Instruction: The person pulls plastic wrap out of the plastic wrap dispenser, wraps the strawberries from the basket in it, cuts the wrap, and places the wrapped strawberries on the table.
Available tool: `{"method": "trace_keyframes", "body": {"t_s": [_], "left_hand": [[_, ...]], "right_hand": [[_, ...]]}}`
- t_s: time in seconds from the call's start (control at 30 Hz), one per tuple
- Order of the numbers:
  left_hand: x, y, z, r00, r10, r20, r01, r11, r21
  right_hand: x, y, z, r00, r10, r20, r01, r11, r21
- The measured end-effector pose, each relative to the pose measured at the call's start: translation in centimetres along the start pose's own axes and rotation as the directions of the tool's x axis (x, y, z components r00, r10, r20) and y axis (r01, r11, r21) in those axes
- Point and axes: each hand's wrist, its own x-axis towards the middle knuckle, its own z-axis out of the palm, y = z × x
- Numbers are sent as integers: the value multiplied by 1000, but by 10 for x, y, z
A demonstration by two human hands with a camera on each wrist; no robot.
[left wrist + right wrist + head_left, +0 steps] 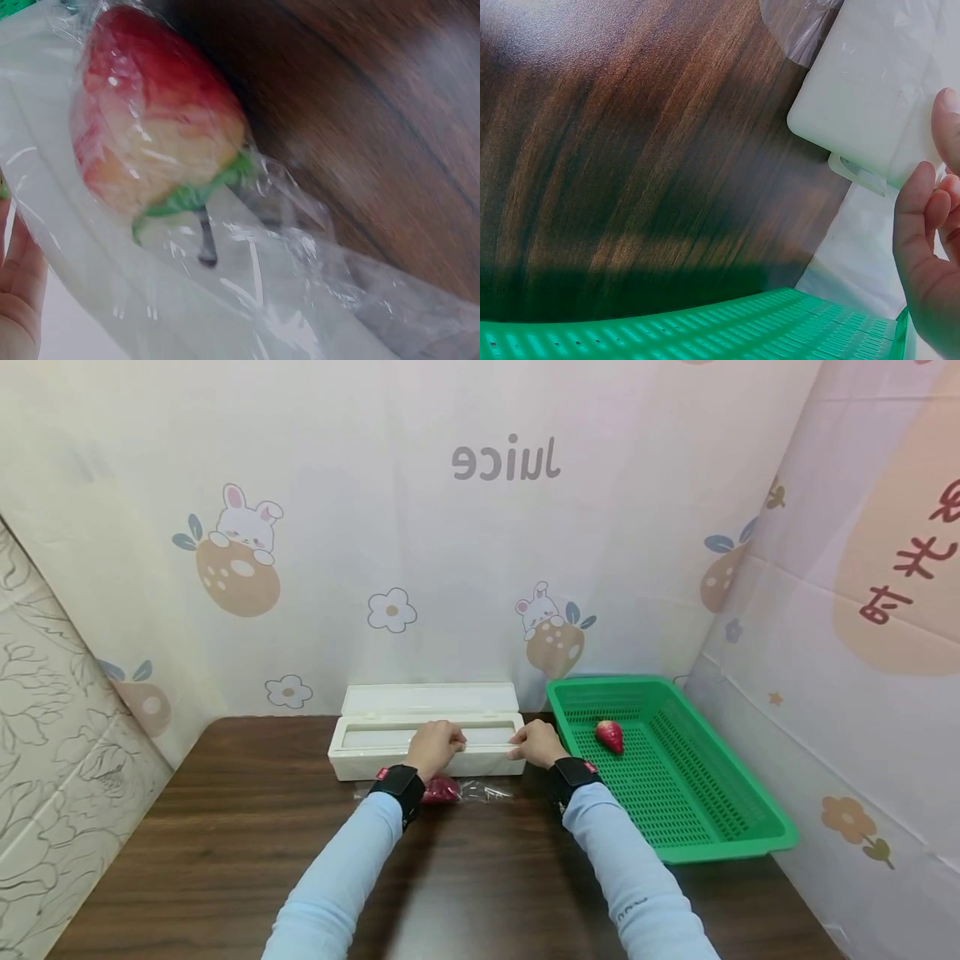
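Note:
A long white box [427, 765] stands against the back wall with its lid raised. Clear plastic film [855, 82] lies over the box's front and reaches the fingers. My left hand [437, 748] is at the middle of the box, fingertips pinching the film; the left wrist view shows only part of this hand [21, 300]. At the box's right end, my right hand [538, 744] has curled fingers at the film's edge, also seen in the right wrist view [934, 247]. A red and cream fruit with a green cap [161, 112] lies under clear film before the box.
A green perforated basket [738, 777] stands to the right of my right hand, holding a red strawberry-like fruit [610, 737]. The box and basket are on a dark wooden table [225, 827]. Printed cloth walls [450, 543] enclose the back and sides.

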Motion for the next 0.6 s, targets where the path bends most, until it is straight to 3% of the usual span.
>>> {"method": "trace_keyframes", "body": {"t_s": [0.6], "left_hand": [[-10, -24, -11, 1000, -15, -17, 16, 999, 43]], "right_hand": [[3, 1, 1, 1000, 4, -2, -4, 1000, -11]]}}
